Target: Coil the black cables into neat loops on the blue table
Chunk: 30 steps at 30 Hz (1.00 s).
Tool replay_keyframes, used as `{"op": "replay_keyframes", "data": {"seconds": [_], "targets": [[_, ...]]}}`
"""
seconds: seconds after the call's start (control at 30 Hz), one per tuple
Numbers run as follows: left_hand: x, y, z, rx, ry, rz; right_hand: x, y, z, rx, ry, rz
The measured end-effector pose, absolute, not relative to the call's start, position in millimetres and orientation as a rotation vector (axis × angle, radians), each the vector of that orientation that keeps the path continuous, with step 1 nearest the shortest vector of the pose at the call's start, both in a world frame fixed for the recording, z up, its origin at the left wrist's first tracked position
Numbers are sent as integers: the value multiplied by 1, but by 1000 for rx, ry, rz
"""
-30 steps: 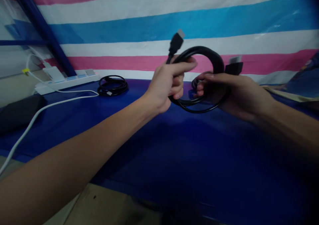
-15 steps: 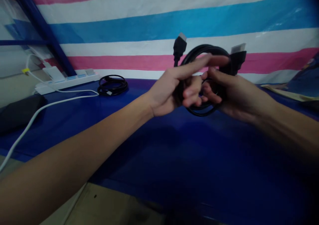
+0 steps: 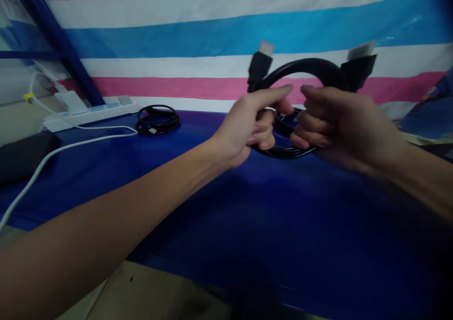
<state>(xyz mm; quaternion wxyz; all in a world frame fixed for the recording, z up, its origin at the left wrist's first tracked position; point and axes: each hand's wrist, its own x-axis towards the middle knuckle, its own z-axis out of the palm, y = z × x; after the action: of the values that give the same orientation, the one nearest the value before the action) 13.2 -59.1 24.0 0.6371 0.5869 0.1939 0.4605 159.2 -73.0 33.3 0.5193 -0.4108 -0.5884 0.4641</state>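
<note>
At the far left a flat dark item (image 3: 28,157) lies on the blue counter (image 3: 283,216), and a white cable (image 3: 53,151) curves past it; a yellow tag (image 3: 29,96) sits on the upper part of this cable, near a white plug-in adapter (image 3: 72,102) on the power strip (image 3: 106,113). These things show slightly farther left than half a second ago (the whole view has shifted a little). Just right of the power strip, a ring of black cable (image 3: 158,122) lies on the counter, a small pale connector end at its front. Next comes the left hand (image 3: 244,122), its grip closed on the left side of the held black cable coil (image 3: 307,66), which is up off the counter in front of the striped sheet (image 3: 212,37). Above this hand the narrower connector (image 3: 260,65) points up, tilted to the right. The left fingers, which reached across the coil in the earlier frame, have drawn back, and a gap now separates the two hands. The right hand (image 3: 350,117) has moved to the right, its grip clenched on the right side of the coil, fingers curled. Above it the wider connector (image 3: 359,67), blurred, sticks up and to the right, higher and farther right than before.
</note>
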Motion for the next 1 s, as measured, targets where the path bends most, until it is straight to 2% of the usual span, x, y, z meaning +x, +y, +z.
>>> {"op": "replay_keyframes", "data": {"seconds": [0.13,0.3,0.63,0.8,1.0], "targets": [[13,-43,16,1267,634,1264,149,-90,36,-902,-1574,1195],[11,-39,7,1456,816,1231,153,-89,26,-970,-1668,1114],[10,-21,-7,1590,986,1465,142,-82,29,-995,-1143,1003],[13,-26,-6,1648,897,1334,139,-86,30,-974,-1137,1016],[13,-32,3,1373,661,1175,147,-83,30,-1091,-1298,1114]]}}
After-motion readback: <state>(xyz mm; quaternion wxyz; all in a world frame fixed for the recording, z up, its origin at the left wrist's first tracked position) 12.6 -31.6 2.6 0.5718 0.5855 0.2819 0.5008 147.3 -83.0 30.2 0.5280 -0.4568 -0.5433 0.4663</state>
